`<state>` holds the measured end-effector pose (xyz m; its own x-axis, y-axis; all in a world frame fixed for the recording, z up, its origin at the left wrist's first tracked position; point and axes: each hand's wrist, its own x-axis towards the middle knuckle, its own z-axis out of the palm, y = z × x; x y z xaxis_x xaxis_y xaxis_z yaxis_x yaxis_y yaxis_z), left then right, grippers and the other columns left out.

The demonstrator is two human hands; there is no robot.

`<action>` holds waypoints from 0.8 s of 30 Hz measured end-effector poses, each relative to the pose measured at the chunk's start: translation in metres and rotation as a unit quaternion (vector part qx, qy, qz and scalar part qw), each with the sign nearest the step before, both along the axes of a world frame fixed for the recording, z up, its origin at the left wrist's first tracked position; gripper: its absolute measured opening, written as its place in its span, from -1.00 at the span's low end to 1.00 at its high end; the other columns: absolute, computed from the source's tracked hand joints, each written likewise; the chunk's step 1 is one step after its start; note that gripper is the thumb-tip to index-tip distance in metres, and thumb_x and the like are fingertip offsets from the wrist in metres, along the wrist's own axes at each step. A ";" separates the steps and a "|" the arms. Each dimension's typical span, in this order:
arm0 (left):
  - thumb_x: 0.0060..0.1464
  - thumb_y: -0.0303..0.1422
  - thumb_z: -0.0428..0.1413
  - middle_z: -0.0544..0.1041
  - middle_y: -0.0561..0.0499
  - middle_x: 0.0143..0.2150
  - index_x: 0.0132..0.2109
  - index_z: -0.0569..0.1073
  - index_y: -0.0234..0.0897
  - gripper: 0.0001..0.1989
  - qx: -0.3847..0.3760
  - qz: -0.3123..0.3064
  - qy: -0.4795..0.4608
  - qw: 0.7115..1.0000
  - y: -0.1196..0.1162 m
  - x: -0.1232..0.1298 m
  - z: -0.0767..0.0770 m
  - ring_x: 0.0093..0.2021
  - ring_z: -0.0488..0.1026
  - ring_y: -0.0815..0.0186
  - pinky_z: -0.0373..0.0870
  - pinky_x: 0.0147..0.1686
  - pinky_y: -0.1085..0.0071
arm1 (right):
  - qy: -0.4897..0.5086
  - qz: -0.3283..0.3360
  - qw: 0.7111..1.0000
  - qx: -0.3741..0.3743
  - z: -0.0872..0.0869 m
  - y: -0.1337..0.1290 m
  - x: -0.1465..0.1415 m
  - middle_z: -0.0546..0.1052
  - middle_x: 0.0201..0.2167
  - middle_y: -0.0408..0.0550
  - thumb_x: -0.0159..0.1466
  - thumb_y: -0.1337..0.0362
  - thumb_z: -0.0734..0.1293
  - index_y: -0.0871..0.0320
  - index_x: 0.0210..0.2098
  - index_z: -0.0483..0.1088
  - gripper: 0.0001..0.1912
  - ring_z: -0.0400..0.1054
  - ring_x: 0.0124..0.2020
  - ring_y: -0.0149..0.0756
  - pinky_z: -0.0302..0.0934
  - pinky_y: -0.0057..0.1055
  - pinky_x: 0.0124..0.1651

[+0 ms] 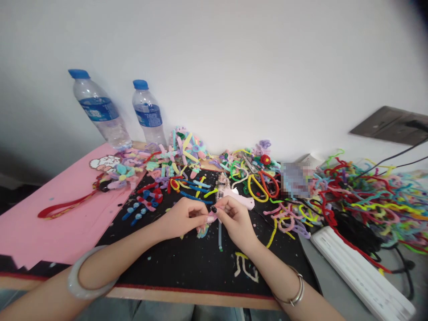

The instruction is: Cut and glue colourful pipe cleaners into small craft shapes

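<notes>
My left hand (pixel 189 218) and my right hand (pixel 236 220) meet over the black mat (pixel 174 263), both in a pinch. Between their fingertips is a small pink fuzzy piece (pixel 212 215), apparently pipe cleaner, mostly covered by the fingers. A pastel fuzzy piece (pixel 203 231) shows just under the left fingers; whether it joins the pink one I cannot tell. Just behind the right hand lies a pink hot glue gun (pixel 242 199). A thin translucent stick (pixel 220 236) lies below the fingertips. Beside my right forearm are bent cream pipe cleaner bits (pixel 245 267).
Finished pipe cleaner shapes (pixel 187 149) are heaped along the wall. Loose pipe cleaners (pixel 374 191) pile up at right, near a white power strip (pixel 361 272). Two water bottles (pixel 100 109) stand behind pink paper (pixel 50 218), where a red strap (pixel 68 207) lies. Scissors (pixel 250 163) rest at the back.
</notes>
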<state>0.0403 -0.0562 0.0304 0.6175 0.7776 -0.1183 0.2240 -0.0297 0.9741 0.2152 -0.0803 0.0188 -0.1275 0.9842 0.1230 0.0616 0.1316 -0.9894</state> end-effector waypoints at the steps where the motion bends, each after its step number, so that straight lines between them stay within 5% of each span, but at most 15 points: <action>1: 0.08 -0.23 0.12 0.44 0.08 -0.60 -0.51 0.41 -0.33 -0.70 0.007 0.013 0.001 1.000 0.000 0.000 0.000 -0.57 0.37 0.43 0.30 -0.51 0.53 | 0.013 -0.005 1.000 -0.010 0.000 0.000 0.000 0.30 -0.61 -0.25 0.17 0.25 0.33 0.15 -0.44 0.32 -0.88 0.14 -0.60 -0.48 0.06 -0.52 -0.53; 8: 0.13 -0.25 0.05 0.42 0.08 -0.53 -0.38 0.43 -0.34 -0.76 0.030 0.042 -0.020 0.998 0.004 0.000 -0.002 -0.52 0.36 0.43 0.31 -0.45 0.51 | 0.086 -0.021 0.993 -0.074 -0.001 0.000 -0.002 0.30 -0.69 -0.29 0.17 0.13 0.34 0.14 -0.46 0.24 -0.75 0.10 -0.71 -0.52 0.00 -0.56 -0.64; 19: 0.12 -0.26 0.06 0.44 0.05 -0.59 -0.51 0.44 -0.33 -0.69 0.098 0.049 0.032 0.993 0.002 -0.002 -0.005 -0.55 0.37 0.41 0.28 -0.49 0.53 | 0.046 -0.023 0.997 -0.058 0.000 0.000 -0.002 0.25 -0.65 -0.28 0.19 0.08 0.32 0.14 -0.45 0.27 -0.73 0.09 -0.63 -0.50 0.00 -0.52 -0.56; 24: 0.13 -0.22 0.06 0.45 0.05 -0.51 -0.42 0.46 -0.33 -0.72 0.059 0.037 -0.002 0.998 0.003 -0.002 -0.004 -0.51 0.37 0.41 0.32 -0.46 0.53 | 0.030 -0.023 0.999 -0.024 0.001 -0.002 -0.003 0.27 -0.61 -0.25 0.21 0.10 0.31 0.14 -0.44 0.27 -0.75 0.13 -0.58 -0.45 0.04 -0.50 -0.51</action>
<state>0.0388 -0.0532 0.0264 0.5574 0.8300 -0.0208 0.2263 -0.1278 0.9656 0.2123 -0.0828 0.0195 -0.0756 0.9938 0.0820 0.0065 0.0827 -0.9966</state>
